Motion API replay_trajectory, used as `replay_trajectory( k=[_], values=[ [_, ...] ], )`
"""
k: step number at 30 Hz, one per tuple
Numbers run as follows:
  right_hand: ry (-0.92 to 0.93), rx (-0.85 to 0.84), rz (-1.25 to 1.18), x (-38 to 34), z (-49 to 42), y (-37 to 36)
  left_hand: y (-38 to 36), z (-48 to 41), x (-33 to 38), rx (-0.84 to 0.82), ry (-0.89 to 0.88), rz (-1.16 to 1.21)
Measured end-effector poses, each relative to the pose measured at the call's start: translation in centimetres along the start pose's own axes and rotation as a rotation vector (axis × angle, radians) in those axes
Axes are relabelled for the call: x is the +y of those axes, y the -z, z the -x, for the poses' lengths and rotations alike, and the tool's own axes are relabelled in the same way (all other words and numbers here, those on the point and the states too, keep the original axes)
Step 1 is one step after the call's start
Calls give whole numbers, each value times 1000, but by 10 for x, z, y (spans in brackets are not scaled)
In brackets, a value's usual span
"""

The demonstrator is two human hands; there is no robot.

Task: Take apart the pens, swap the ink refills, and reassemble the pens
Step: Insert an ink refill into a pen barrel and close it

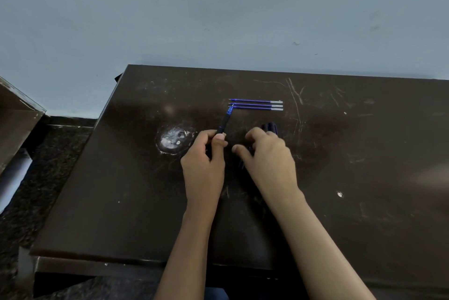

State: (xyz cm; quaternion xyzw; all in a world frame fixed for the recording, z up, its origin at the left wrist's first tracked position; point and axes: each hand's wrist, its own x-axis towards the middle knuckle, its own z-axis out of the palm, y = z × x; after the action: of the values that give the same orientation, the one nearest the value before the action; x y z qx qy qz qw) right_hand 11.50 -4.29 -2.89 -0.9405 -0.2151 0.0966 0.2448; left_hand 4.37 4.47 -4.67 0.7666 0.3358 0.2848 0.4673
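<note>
Three blue ink refills lie side by side, parallel to the far edge of the dark table. My left hand grips a dark pen with a blue tip, which points up toward the left ends of the refills. My right hand rests on the table with curled fingers over several dark pen parts. What the right fingers hold is hidden.
A white scuffed patch marks the table left of my left hand. A pale blue wall rises behind the table. A dark speckled floor and another piece of furniture lie at the left.
</note>
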Motion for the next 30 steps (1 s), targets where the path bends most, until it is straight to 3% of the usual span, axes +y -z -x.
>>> replay_trajectory(
  k=[4,8,13,17,19,24,30],
  values=[
    [56,-96,124,-8,7,-9,-2,1,2,-18,12,-2],
    [98,-112,96,-6,5,-10,-2,0,0,-30,17,-8],
    [-83,66,-546,11,-8,-5,-2,0,-1,-77,40,16],
    [-252,239,-1295,19,-17,16,-3,3,1,-116,54,41],
    [-255,283,-1476,22,-18,25,-4,3,2,-150,71,45],
    [-235,320,-1571,22,-19,26,-6,5,2,-211,65,19],
    [-155,282,-1412,24,-19,22,-6,6,2,-244,39,29]
  ],
)
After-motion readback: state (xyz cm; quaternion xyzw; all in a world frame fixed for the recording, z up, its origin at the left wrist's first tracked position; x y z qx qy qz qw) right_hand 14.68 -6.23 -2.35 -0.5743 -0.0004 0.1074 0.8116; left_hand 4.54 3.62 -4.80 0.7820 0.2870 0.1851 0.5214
